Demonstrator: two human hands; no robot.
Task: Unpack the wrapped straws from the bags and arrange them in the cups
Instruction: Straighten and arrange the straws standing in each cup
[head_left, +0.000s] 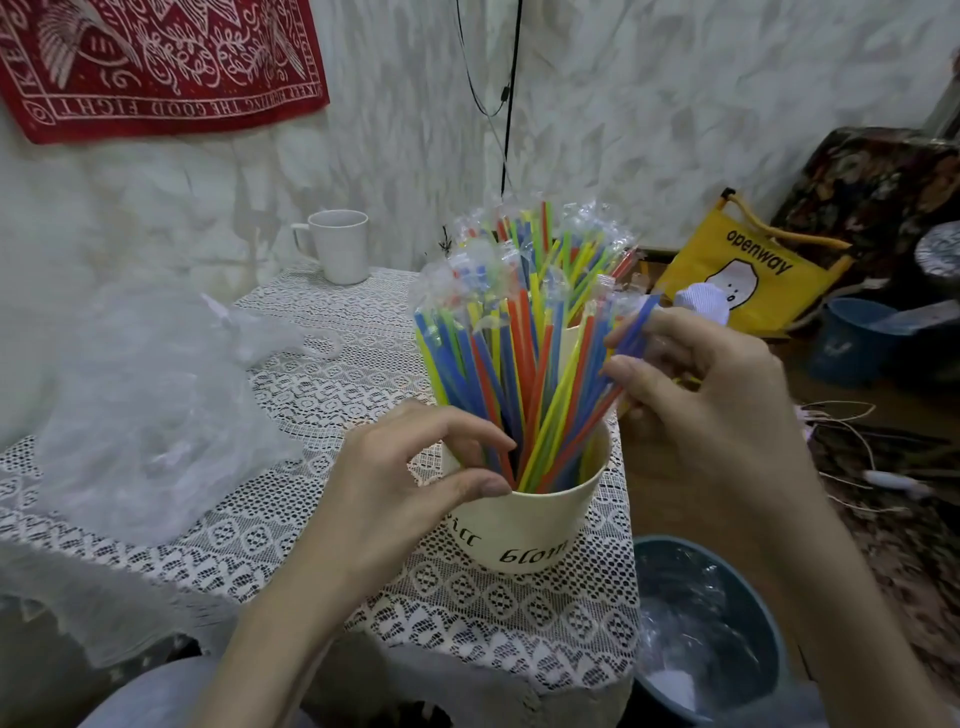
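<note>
Straws (524, 358) in clear wrappers, blue, orange, yellow and green, stand fanned out in a cream paper cup (524, 525) near the middle of the worktop (291, 525), which is covered with a white lace cloth. A second bunch of wrapped straws (576, 244) rises just behind, at 12 o'clock from the cup; what holds it is mostly hidden.

At 9 o'clock of the cup, the left hand (395, 483) rests against the rim, its thumb along the cup's outer edge and its curled fingers (467, 431) touching the lower stems of the straws inside. At 3 o'clock, the right hand (696, 384) has its fingers (639, 338) curled round several straws at the bundle's outer side, a blue one among them.

Crumpled clear plastic bags (156, 405) lie at 9 o'clock on the worktop. A white mug (337, 244) stands at 11 o'clock by the wall. Off the worktop, a yellow bag (748, 270) printed "openway" sits at 2 o'clock, and a blue-grey bin (727, 629) holding clear plastic is at 5 o'clock.
</note>
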